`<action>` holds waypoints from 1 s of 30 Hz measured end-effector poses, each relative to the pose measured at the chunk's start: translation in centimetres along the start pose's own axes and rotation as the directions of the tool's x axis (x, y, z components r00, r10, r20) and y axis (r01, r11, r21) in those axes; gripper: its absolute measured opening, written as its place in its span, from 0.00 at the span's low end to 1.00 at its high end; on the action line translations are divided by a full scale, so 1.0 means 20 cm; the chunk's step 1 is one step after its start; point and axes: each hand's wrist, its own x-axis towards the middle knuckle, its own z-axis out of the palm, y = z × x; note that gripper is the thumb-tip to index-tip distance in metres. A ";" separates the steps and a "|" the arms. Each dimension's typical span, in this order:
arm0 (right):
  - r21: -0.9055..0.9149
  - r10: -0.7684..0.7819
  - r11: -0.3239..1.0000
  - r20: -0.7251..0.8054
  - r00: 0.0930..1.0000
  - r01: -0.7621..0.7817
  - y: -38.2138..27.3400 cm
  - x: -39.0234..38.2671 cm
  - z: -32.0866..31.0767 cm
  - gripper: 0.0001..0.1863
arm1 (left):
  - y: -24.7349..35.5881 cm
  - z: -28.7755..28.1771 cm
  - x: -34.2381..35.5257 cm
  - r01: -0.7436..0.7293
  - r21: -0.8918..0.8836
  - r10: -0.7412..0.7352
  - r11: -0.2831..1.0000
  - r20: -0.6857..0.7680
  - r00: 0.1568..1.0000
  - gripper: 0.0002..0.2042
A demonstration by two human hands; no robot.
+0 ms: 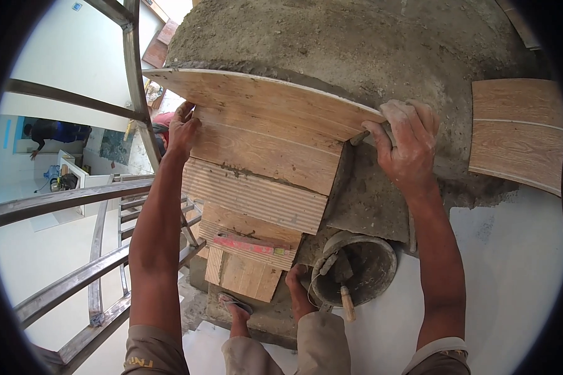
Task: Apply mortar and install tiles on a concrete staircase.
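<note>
I get soft, fairly even light across the steps; I can't tell its source. The white surface at lower right looks pale and flat, and a patch at upper left is nearly burnt out. Dull glints run along the metal railing, while the bucket is dark inside. My lens bows the railing and the tile, and a black ring swallows the corners. The left hand and right hand look reasonably crisp; the distant person is murky.

The raised tile hides its back (the side facing away).
</note>
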 end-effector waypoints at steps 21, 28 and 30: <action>-0.084 0.106 0.991 -0.028 0.994 -0.108 -0.05 -0.07 -0.05 0.26 | 0.07 0.08 -0.02 0.018 0.048 -0.016 0.999 -0.044 0.999 0.39; -0.394 0.600 0.772 0.189 0.778 -0.499 -0.08 -0.87 -0.29 0.29 | 0.11 0.11 -0.05 -0.021 0.413 0.074 0.911 -0.113 0.991 0.55; -0.461 0.680 0.714 0.276 0.679 -0.527 -0.04 -1.03 -0.28 0.27 | 0.13 0.17 -0.11 -0.053 0.535 0.144 0.843 -0.129 0.981 0.56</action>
